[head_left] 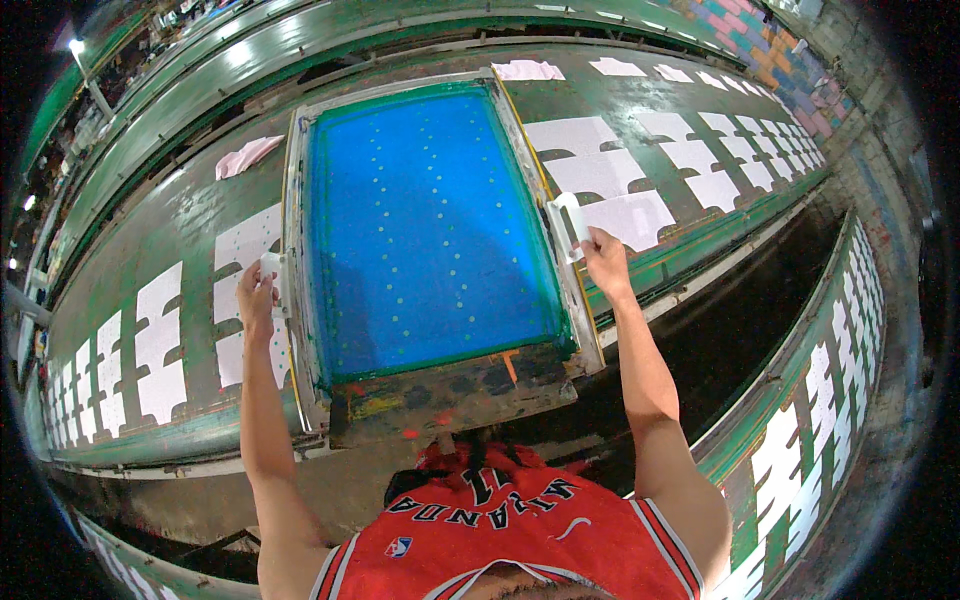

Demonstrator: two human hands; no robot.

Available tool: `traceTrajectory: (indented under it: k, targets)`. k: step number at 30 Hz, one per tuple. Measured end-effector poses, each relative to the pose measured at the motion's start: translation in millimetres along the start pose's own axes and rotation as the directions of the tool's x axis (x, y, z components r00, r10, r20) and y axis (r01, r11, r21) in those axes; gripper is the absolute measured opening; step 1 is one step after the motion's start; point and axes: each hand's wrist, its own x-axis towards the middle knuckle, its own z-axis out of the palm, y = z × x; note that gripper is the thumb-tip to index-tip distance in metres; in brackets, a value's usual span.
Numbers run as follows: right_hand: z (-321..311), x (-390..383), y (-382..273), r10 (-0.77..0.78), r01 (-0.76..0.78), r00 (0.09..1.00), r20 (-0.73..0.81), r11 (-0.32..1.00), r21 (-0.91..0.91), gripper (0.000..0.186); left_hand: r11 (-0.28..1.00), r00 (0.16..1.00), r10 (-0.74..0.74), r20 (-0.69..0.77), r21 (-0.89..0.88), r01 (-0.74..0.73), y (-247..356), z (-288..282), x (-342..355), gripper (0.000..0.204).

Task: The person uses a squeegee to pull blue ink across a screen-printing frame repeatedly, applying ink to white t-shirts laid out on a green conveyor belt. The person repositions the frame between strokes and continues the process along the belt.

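A large printing screen (432, 190) with blue mesh, rows of small pale dots and a worn metal frame lies over the long green table in front of me. My left hand (256, 292) is closed on the white handle (271, 264) at the screen's left side. On the opposite side, my right hand (605, 260) grips the other white handle (570, 220). Pale cut fabric pieces (160, 370) are laid in rows on either side of the screen, partly hidden by it. The stained near end (450, 400) of the frame hangs over the table's edge.
Another green table (220, 50) runs behind. A third (720, 470), also bearing pale pieces, curves along the right, across a dark gap (720, 320). Crumpled pink cloths (247, 158) lie on the main table's far side. Coloured blocks (770, 70) line the upper right; a lamp (77, 46) glows upper left.
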Motion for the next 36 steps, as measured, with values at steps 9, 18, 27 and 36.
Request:
traceTrajectory:
  k: [9, 18, 27, 36]
  targets:
    - [31.0, 31.0, -13.7, -0.086, 0.087, 0.996, 0.022, 0.995, -0.058, 0.019, 0.99, 0.993, -0.112, 0.038, -0.077, 0.114, -23.2, -7.4, 37.4, 0.029]
    - [32.2, 58.6, -12.0, -0.051, 0.054, 0.997, 0.054, 0.997, -0.056, 0.017, 0.98, 0.99, -0.136, 0.036, -0.143, 0.14, -32.0, 2.1, 48.3, 0.016]
    - [-15.8, 122.7, 39.9, -0.045, 0.044, 0.998, 0.049, 0.999, 0.009, 0.02, 0.989, 0.991, -0.126, 0.035, -0.072, 0.128, 4.9, 77.4, 36.3, 0.021]
    - [-148.5, 237.0, 173.8, -0.088, 0.088, 0.996, -0.003, 0.994, -0.058, 0.022, 0.982, 0.992, -0.103, 0.073, -0.152, 0.113, 43.8, 279.5, -6.5, 0.037]
